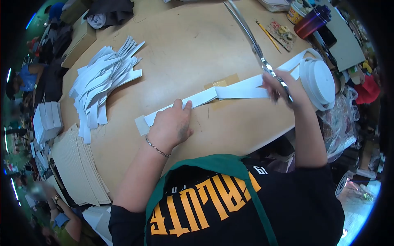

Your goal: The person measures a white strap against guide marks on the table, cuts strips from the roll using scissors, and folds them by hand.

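My left hand (172, 123) lies flat on a white elastic-like strip (203, 97), its fingers stretched out and pressing it to the table. The strip's left end lies by a piece of pale tape (142, 125). My right hand (286, 88) is closed round the handles of large metal scissors (255, 48), whose long blades point up and away from me. Beneath that hand, the white band (242, 89) runs right toward a big white roll (318, 82). Brown tape (226, 80) is stuck on the table under the strip.
A pile of cut white strips (102, 80) lies at the left. Stacked beige sheets (78, 168) sit at the table's left edge. A yellow pencil (268, 36), a purple bottle (312, 21) and a tub (296, 13) are at the upper right. Other people work at far left.
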A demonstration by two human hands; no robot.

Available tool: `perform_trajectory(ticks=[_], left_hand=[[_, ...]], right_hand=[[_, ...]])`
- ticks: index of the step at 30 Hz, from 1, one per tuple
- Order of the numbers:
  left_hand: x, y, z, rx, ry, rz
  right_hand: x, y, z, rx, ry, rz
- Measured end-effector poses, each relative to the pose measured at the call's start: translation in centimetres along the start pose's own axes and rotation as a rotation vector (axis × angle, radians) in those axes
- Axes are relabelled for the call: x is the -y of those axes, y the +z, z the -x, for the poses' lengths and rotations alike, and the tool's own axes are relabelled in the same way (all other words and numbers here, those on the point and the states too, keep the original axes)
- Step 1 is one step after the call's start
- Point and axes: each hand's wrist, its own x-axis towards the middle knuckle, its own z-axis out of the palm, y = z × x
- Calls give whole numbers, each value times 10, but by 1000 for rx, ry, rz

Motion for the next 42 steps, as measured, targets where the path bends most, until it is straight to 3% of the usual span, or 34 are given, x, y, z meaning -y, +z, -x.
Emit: perform_trajectory(ticks=[3,9,12,14,16,19,25,29,32,33,34,36,37,39,41,42], left_hand=[[-2,0,2,-4,-17,3],[-8,-1,3,4,-65,-7],[-8,-1,4,24,-92,-5],[-11,-3,2,33,-108,-2],[-13,-2,2,44,-123,8],[-16,-2,3,42,-136,16],[-17,4,5,-22,-128,27],[-13,6,8,-82,-126,64],[-14,1,12,-126,-241,257],[-16,4,15,-227,-310,324],[-17,12,19,-425,-253,243],[-11,32,31,-810,-117,78],[-6,34,37,-788,-59,106],[8,34,50,-740,93,167],[22,29,68,-451,33,415],[30,25,77,-471,58,452]], right_hand=[[5,-18,-81,-282,20,592],[-28,-31,-168,-322,-111,884],[-7,9,-121,-650,-558,1054],[1,51,-91,-197,-729,731],[10,85,-64,138,-665,691],[17,99,-61,251,-548,778],[23,108,-69,323,-453,891],[20,117,-72,238,-462,848],[30,119,-60,295,-411,752],[35,116,-53,336,-395,708],[39,115,-47,373,-372,664],[42,117,-32,319,-636,632],[42,119,-26,285,-754,615],[49,127,-19,296,-738,583],[45,141,-21,384,-731,463],[44,152,-18,385,-739,385]])
